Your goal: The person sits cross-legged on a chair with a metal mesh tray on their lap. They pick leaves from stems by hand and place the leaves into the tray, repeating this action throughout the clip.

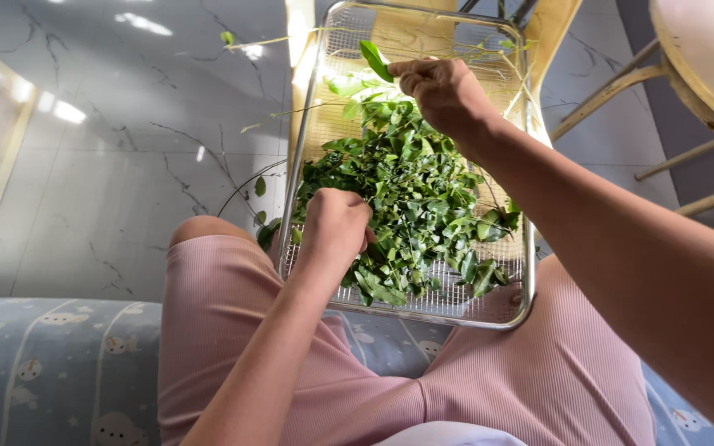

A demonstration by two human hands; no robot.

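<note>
Between left hand (336, 227) and right hand (440, 91), leaves (415, 198).

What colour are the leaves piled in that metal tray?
The leaves are green, heaped in the silver mesh tray; the head camera shows them clearly.

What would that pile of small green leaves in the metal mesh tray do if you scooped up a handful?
The pile of small green leaves would probably feel very light and loose, since it lies as separate little leaves. Some would likely slip out and scatter on the rectangular metal mesh tray. The thin bare stems look bendy, not stiff.
</note>
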